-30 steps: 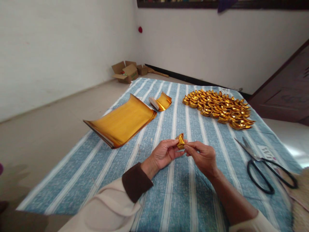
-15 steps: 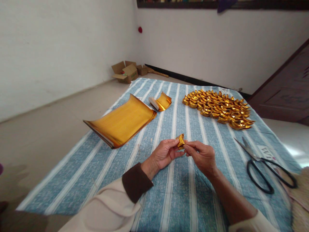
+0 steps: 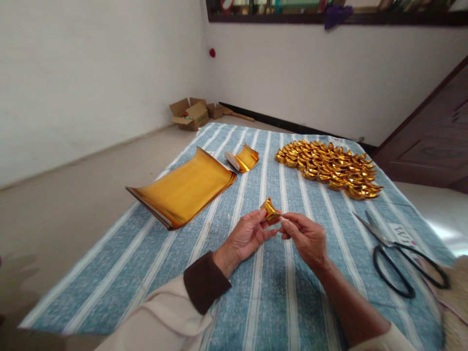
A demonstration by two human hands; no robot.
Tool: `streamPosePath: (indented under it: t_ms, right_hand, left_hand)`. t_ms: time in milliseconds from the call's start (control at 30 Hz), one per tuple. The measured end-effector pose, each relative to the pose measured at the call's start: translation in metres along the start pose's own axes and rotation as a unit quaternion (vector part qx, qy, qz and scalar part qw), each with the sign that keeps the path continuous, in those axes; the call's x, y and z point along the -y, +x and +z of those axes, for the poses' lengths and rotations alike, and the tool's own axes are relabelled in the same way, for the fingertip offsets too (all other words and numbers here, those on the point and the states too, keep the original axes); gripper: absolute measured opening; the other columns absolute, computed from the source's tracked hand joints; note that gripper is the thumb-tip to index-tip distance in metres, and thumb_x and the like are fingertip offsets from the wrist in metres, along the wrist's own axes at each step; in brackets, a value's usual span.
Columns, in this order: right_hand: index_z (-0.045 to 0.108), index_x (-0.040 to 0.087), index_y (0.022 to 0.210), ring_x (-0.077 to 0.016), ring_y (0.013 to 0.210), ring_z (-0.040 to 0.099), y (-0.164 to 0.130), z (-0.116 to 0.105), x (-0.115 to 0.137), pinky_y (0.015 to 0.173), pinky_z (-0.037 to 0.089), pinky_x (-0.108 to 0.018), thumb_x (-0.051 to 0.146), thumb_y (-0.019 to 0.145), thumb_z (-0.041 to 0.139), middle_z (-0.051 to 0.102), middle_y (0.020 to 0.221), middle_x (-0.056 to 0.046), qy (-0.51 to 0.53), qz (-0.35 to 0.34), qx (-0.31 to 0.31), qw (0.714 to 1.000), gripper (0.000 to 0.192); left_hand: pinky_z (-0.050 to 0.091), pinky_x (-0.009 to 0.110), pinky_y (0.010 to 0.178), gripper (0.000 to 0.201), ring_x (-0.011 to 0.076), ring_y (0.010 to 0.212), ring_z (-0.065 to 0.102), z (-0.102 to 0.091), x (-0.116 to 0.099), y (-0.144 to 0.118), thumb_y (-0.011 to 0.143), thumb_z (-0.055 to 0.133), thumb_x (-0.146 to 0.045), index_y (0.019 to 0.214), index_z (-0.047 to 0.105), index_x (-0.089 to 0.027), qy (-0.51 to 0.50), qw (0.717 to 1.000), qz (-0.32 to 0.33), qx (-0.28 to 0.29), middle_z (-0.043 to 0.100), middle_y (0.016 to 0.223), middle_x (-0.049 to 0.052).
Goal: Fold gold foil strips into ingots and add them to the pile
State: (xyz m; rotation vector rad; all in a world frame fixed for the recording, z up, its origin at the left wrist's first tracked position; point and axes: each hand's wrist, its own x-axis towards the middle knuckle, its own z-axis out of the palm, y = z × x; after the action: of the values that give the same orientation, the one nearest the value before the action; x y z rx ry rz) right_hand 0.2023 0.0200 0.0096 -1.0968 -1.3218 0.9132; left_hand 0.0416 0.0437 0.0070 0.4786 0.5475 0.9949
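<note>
Head view. The left hand (image 3: 243,238) holds a folded gold piece (image 3: 269,210) between thumb and fingers, above the middle of the striped cloth (image 3: 164,263). The right hand (image 3: 307,239), fingers nearly closed, meets the piece's right point; whether it pinches cannot be told. Far left: large gold sheets (image 3: 183,187) and a smaller stack (image 3: 247,157). Far right: clustered gold pieces (image 3: 329,168). Near right: scissors (image 3: 383,240), blades slightly parted.
</note>
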Motion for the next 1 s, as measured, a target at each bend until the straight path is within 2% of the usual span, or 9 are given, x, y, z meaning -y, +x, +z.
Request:
streamPosePath:
  t_ms: [233, 467, 733, 900, 1000]
  right_hand:
    - [0.075, 0.019, 0.098, -0.0121, 0.047, 0.060, 0.0009, 0.0029, -0.0050, 0.045, 0.054, -0.025, 0.045, 0.075, 0.075, 0.068, 0.059, 0.001, 0.004, 0.057, 0.001, 0.998, 0.034]
    - [0.075, 0.017, 0.093, -0.0116, 0.045, 0.058, 0.0013, 0.0054, -0.0003, 0.042, 0.052, -0.024, 0.051, 0.072, 0.076, 0.068, 0.058, 0.000, 0.024, 0.098, -0.008, 0.995, 0.040]
    - [0.074, 0.016, 0.089, -0.0112, 0.045, 0.058, 0.0033, 0.0034, 0.0012, 0.044, 0.053, -0.024, 0.051, 0.074, 0.074, 0.067, 0.057, 0.000, 0.032, 0.101, -0.006, 0.994, 0.037]
    - [0.074, 0.016, 0.088, -0.0116, 0.045, 0.059, 0.0051, 0.0012, -0.0011, 0.043, 0.053, -0.024, 0.052, 0.072, 0.075, 0.068, 0.058, -0.001, 0.036, 0.102, -0.004, 0.994, 0.040]
    - [0.073, 0.016, 0.086, -0.0116, 0.045, 0.059, 0.0068, -0.0010, -0.0015, 0.043, 0.053, -0.024, 0.053, 0.072, 0.076, 0.067, 0.058, -0.001, 0.040, 0.104, 0.001, 0.994, 0.039]
  left_hand:
    - [0.056, 0.028, 0.075, 0.029, 0.0222, 0.099, 0.064, 0.0031, 0.0001, -0.0013, 0.078, 0.079, -0.032, 0.096, 0.073, -0.011, 0.043, 0.999, 0.018, -0.006, 0.070, 0.107, 0.014]
    - [0.055, 0.029, 0.073, 0.029, 0.0171, 0.084, 0.063, 0.0007, 0.0056, 0.0002, 0.072, 0.084, -0.033, 0.087, 0.075, -0.011, 0.069, 0.996, 0.027, -0.039, 0.069, 0.094, 0.009]
    - [0.054, 0.030, 0.077, 0.029, 0.0173, 0.086, 0.063, 0.0015, 0.0041, -0.0010, 0.069, 0.086, -0.033, 0.084, 0.075, -0.011, 0.075, 0.996, 0.009, -0.036, 0.069, 0.091, 0.008]
    - [0.053, 0.032, 0.077, 0.024, 0.0186, 0.087, 0.064, -0.0003, 0.0030, -0.0011, 0.072, 0.083, -0.030, 0.084, 0.075, -0.011, 0.061, 0.997, 0.001, -0.040, 0.070, 0.094, 0.009]
    - [0.053, 0.032, 0.077, 0.024, 0.0208, 0.090, 0.065, -0.0007, 0.0025, 0.0000, 0.078, 0.078, -0.031, 0.092, 0.075, -0.011, 0.044, 0.998, -0.012, -0.036, 0.071, 0.099, 0.011]
